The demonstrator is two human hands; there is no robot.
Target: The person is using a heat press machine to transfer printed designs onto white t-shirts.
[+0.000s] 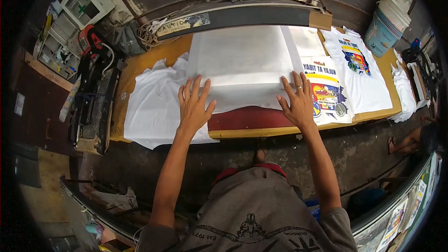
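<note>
Yellow table under pale sheet; dark floor; white cabinet.

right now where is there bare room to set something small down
Bare: the red strip between the pale material and yellow front edge, and the yellow patch between the grey bag and left white shirt. Crowded: right side, with printed sheet and printed shirt.
</note>
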